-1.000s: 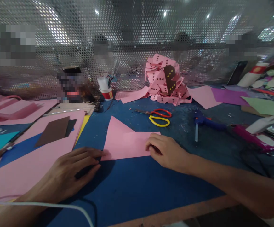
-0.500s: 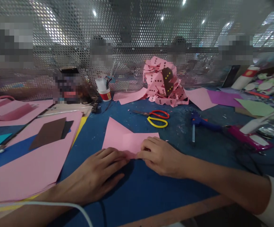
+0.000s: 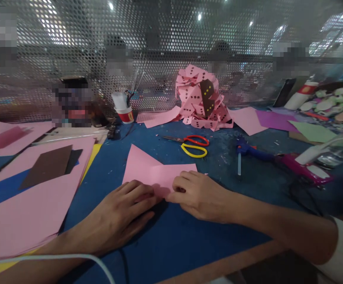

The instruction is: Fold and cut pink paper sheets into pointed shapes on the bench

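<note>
A folded sheet of pink paper (image 3: pixel 153 171) lies on the blue table, with a pointed corner rising at its upper left. My left hand (image 3: pixel 121 209) rests over the paper's near left edge, fingertips pressing down on it and the thumb apart below. At the near right part of the sheet, my right hand (image 3: pixel 201 193) has its fingers curled and pinched on the fold. Both sets of fingertips are close together, hiding part of the lower edge. Beyond the paper lie scissors (image 3: pixel 195 150) with one red and one yellow handle.
A pink paper model (image 3: pixel 199 98) with dark dots stands by the perforated metal screen. At right lie a blue glue gun (image 3: pixel 256 152) and a magenta device (image 3: pixel 304 167). Stacked pink sheets (image 3: pixel 35 213) fill the left. A white cable (image 3: pixel 56 256) crosses the front; a paper cup (image 3: pixel 124 114) stands behind.
The view has shifted slightly, so most things sit a little further left. My right fingertips have slid slightly left along the paper's near edge. The left hand still presses the sheet.
</note>
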`<state>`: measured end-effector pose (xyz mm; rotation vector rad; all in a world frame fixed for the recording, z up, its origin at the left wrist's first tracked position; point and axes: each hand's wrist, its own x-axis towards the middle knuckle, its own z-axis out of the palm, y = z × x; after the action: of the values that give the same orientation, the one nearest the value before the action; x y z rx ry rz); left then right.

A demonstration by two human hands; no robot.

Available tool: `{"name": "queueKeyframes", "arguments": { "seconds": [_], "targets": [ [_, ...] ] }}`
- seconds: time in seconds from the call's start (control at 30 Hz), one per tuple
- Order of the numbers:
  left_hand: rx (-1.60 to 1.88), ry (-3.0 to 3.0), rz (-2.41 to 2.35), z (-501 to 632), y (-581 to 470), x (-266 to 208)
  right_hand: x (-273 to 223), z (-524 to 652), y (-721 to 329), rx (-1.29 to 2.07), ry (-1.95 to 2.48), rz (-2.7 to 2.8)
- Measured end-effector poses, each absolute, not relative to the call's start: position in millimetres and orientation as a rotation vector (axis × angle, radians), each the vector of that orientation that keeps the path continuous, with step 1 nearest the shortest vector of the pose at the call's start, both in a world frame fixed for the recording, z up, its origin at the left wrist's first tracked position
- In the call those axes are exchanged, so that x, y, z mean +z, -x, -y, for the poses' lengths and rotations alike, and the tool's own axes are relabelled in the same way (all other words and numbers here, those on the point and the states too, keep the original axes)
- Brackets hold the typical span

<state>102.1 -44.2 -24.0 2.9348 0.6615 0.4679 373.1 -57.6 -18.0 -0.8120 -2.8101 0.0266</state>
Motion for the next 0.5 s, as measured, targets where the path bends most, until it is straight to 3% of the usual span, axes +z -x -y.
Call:
{"name": "queueKeyframes", "arguments": {
  "seconds": [0.5],
  "targets": [
    [0.434, -2.942, -0.687, 43.6, -101.9, -23.8, -11.9, 61.7, -383.5, 0.094, 0.826, 2.788]
  ]
}}
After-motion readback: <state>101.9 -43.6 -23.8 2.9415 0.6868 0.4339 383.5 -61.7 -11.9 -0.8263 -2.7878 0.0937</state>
